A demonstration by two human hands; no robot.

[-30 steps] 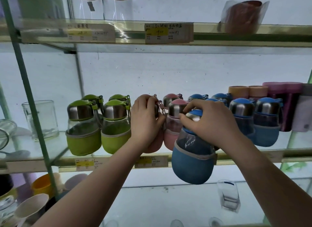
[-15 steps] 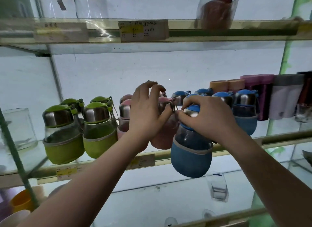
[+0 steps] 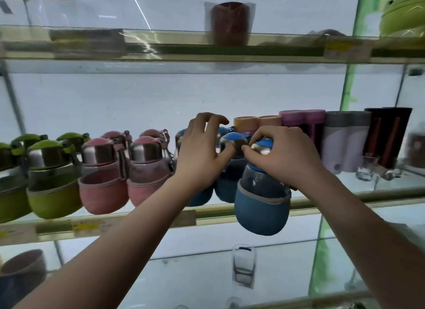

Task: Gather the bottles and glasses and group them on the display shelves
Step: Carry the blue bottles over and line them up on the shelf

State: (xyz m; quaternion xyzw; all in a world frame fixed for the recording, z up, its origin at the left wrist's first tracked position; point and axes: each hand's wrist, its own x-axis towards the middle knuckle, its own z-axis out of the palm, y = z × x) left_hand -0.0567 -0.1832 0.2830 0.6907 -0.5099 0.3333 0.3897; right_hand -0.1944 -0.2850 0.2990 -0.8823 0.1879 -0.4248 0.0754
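Two hands reach up to the middle glass shelf (image 3: pixel 138 219) of a display rack. The right hand (image 3: pixel 287 157) grips a blue bottle (image 3: pixel 259 207) by its steel collar and blue lid, fingers and thumb curled round the top. This bottle hangs slightly tilted just in front of the shelf's front rail, its rounded blue sleeve dipping below the rail's edge. The left hand (image 3: pixel 200 161) is held loose, its fingers arched and lifted with nothing in them. Its palm lies over one of the shelved blue bottles (image 3: pixel 226 184), and its thumb touches the steel collar of the bottle beside it. Left of that hand stand two pink bottles (image 3: pixel 103 189) at the front with more pink lids behind them, and further left are several green bottles (image 3: pixel 53 193), all upright and close together in rows. Right of the hands stand tall tumblers: orange-lidded ones (image 3: pixel 246 122) at the back, then pink-topped ones (image 3: pixel 301 120), pale ones with grey tops (image 3: pixel 345 143) and dark brown ones (image 3: pixel 386 134). A small clear glass (image 3: pixel 368 168) stands in front of the pale and brown tumblers. Another clear glass (image 3: pixel 243 267) stands on the shelf below, and a wrapped brown cup (image 3: pixel 230 23) sits on the shelf above. Much of the view is blurred.
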